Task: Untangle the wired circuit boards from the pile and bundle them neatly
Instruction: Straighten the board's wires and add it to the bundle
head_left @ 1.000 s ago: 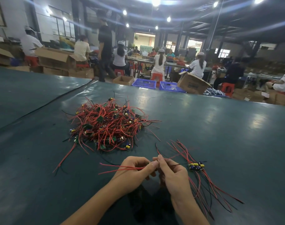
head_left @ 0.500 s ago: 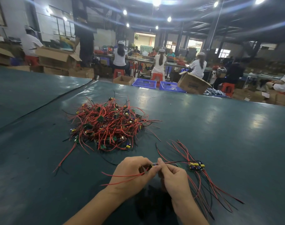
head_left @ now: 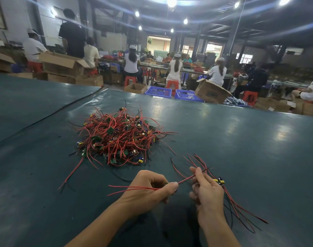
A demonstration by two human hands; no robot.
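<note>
**Grips pinched on one wired board**

Our left grip point(head_left: 148, 189) pinches the wired circuit board point(head_left: 185, 180) at its board end, leads trailing left; our right grip point(head_left: 207, 191) pinches its red leads further along; the pile point(head_left: 120, 138) lies beyond on the worktop point(head_left: 241, 148), the sorted bundle point(head_left: 220, 181) just right of our hands; we judge it light, limp and snag-prone, with fragile joints; hold it by the board, not the wire.

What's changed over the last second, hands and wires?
The right hand drew away from the left hand, pulling a red wire taut between them; both keep their grip on it. The tangled pile and the sorted bundle lie as before.
</note>
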